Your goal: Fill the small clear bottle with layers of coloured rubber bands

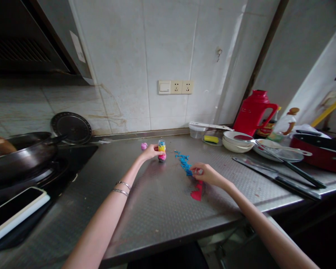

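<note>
My left hand (151,152) is closed round a small clear jar (162,148) that stands upright on the metal counter. Blue, yellow and pink layers show through its wall, with something dark at the bottom. To the right, a strip of small blue pieces (183,160) lies loose on the counter. At the near end of that strip, my right hand (205,173) has its fingers pinched together; what is between them is too small to make out. A red flat piece (196,192) with a ragged edge lies just below this hand. Behind my left hand sits a small pink object (144,146).
At left are a pan (22,157) on the stove and a phone (16,213). Knives (282,181), stacked bowls (238,142), a yellow sponge (211,139), a red thermos (253,112) and a red pot (319,153) occupy the right side. A tiled wall bounds the back.
</note>
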Available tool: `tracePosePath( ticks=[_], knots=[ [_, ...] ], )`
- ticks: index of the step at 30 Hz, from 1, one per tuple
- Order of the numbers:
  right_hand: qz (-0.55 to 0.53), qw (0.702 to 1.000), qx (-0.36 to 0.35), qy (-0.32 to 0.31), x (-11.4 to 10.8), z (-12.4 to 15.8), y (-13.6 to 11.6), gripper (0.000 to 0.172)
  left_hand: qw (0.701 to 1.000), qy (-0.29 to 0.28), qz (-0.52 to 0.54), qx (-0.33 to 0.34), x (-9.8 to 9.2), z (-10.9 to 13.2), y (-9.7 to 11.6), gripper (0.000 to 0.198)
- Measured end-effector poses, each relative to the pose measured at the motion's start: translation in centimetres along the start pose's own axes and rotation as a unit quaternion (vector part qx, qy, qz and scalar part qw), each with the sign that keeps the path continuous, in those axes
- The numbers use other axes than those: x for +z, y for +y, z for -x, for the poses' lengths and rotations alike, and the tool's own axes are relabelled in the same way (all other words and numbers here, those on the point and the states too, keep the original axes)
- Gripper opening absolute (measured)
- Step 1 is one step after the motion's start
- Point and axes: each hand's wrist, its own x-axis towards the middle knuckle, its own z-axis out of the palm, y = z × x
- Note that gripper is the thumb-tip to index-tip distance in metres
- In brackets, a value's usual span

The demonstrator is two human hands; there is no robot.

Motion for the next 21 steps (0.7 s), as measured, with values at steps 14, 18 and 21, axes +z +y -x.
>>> tracePosePath(
  ticks=[14, 18, 21],
  knots=[
    [0.252, 0.959, -0.021, -0.127, -2.2, -3.1, -1.4, 0.050, 1.000, 0.004, 0.002, 0.000, -0.1, -0.2, -0.7, 0.031],
    [0.279, 0.950, -0.038, -0.138, -2.1, -3.8, -1.8, 0.045, 1.000, 0.002, 0.007, 0.002, -0.1, -0.3, -0.9, 0.032],
    [0.288, 0.946, -0.034, -0.145, -2.1, -4.2, -1.8, 0.043, 1.000, 0.000, 0.008, 0.003, -0.1, -0.3, -1.0, 0.030]
  ],
)
